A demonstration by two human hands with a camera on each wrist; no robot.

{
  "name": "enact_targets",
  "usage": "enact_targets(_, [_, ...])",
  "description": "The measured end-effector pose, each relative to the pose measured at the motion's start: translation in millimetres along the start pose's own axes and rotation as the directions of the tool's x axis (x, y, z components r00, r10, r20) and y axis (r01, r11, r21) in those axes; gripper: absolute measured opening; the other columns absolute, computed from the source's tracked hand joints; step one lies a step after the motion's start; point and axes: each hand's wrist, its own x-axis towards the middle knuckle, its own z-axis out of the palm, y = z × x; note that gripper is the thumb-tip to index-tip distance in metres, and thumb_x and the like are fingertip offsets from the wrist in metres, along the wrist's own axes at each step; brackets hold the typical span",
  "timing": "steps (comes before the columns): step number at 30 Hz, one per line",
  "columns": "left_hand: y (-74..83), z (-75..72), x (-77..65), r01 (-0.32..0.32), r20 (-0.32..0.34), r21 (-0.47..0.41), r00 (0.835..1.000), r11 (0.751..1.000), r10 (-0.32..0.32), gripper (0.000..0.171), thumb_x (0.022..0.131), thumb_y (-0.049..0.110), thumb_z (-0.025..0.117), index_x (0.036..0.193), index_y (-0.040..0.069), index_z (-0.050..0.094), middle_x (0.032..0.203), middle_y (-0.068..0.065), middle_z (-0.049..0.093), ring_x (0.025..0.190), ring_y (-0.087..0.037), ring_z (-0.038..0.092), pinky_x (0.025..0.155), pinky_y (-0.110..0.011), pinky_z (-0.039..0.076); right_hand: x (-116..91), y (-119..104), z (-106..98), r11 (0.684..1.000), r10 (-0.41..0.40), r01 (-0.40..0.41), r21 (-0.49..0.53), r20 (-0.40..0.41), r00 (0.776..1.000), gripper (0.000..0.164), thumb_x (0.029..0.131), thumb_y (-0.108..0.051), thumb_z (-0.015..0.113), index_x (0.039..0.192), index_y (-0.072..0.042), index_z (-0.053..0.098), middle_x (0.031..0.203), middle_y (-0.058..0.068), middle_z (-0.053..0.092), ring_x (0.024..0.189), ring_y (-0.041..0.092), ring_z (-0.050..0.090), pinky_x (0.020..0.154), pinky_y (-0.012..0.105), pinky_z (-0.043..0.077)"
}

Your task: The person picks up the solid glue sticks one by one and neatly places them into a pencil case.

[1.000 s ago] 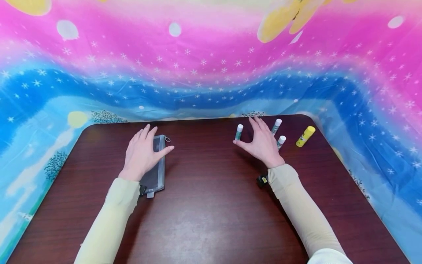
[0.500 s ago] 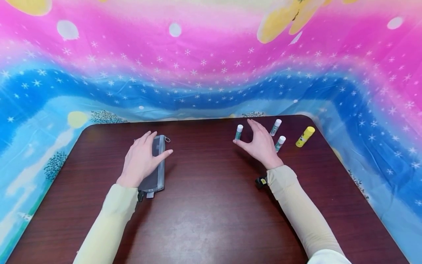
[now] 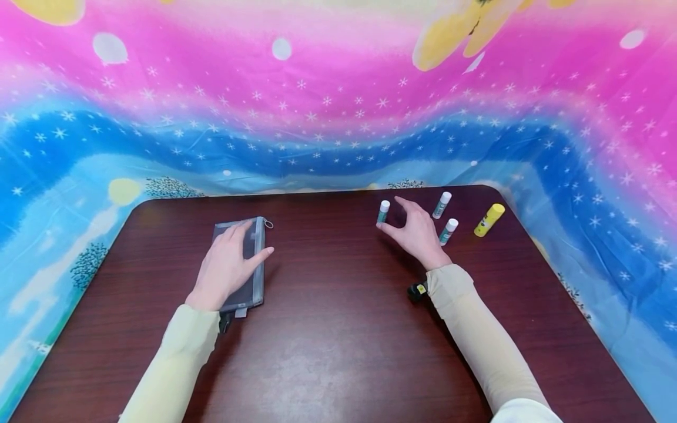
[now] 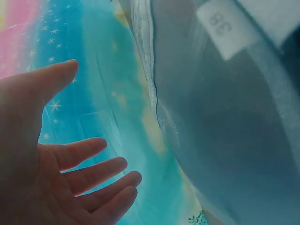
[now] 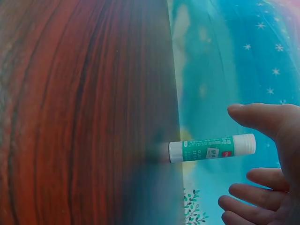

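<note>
My left hand [image 3: 224, 264] hovers over a grey mesh zip pouch [image 3: 247, 289], thumb and fingers spread, holding nothing. In the left wrist view the pouch [image 4: 211, 117] lies beyond the fingertips, its white tag marked 38. On the right, a green glue stick [image 3: 383, 211] with a white cap stands upright. My right hand [image 3: 415, 235] is beside it, thumb and fingers apart around its near side. The right wrist view has this glue stick [image 5: 211, 148] lying in line with the gap between thumb and fingers, with no grip on it; whether the thumb touches it I cannot tell.
Two more green glue sticks [image 3: 442, 205] with white caps stand just right of my right hand. Farther right is a larger yellow glue stick [image 3: 489, 220]. The dark wooden table [image 3: 317, 305] ends at a colourful cloth backdrop [image 3: 317, 106].
My left hand has drawn back a little toward me, showing more of the pouch's far end. The right hand's fingers have drawn back slightly, uncovering the two glue sticks behind it.
</note>
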Motion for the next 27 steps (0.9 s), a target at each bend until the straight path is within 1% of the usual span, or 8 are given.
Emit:
enact_targets(7, [-0.4, 1.5, -6.6, 0.004, 0.006, -0.011, 1.000, 1.000, -0.004, 0.081, 0.094, 0.047, 0.070, 0.152, 0.000, 0.040, 0.149, -0.026, 0.044, 0.134, -0.046, 0.043, 0.109, -0.063, 0.037, 2, 1, 2, 1.000, 0.014, -0.014, 0.023, 0.009, 1.000, 0.084, 0.084, -0.046, 0.082, 0.149, -0.005, 0.049, 0.137, 0.019, 0.058, 0.120, 0.034, 0.058, 0.104, 0.052, 0.045])
enact_targets(15, [1.1, 1.1, -13.9, 0.017, 0.008, -0.023, 1.000, 1.000, -0.016, 0.080, 0.094, 0.047, 0.070, 0.152, 0.000, 0.041, 0.149, -0.026, 0.045, 0.133, -0.046, 0.043, 0.109, -0.063, 0.037, 5, 3, 7, 0.998, 0.032, -0.033, 0.059, 0.020, 0.999, 0.084, 0.084, -0.045, 0.082, 0.149, -0.005, 0.049, 0.131, 0.017, 0.063, 0.118, 0.031, 0.061, 0.102, 0.050, 0.048])
enact_targets(19, [2.6, 2.9, -18.2, 0.004, -0.002, -0.018, 1.000, 1.000, -0.004, 0.078, 0.094, 0.047, 0.070, 0.150, -0.001, 0.044, 0.145, -0.026, 0.048, 0.130, -0.045, 0.046, 0.108, -0.062, 0.039, 6, 5, 9, 0.996, 0.046, -0.048, 0.081, 0.027, 0.999, 0.082, 0.084, -0.045, 0.082, 0.149, -0.006, 0.049, 0.130, 0.016, 0.064, 0.118, 0.031, 0.061, 0.103, 0.051, 0.047])
enact_targets(27, [7.4, 6.3, -26.6, -0.002, 0.009, -0.012, 1.000, 1.000, 0.002, 0.077, 0.093, 0.044, 0.073, 0.148, -0.002, 0.047, 0.141, -0.026, 0.051, 0.124, -0.044, 0.051, 0.103, -0.062, 0.044, 7, 7, 10, 0.993, 0.054, -0.057, 0.106, 0.030, 0.998, 0.078, 0.085, -0.045, 0.081, 0.147, -0.007, 0.052, 0.129, 0.015, 0.065, 0.115, 0.030, 0.063, 0.101, 0.051, 0.049])
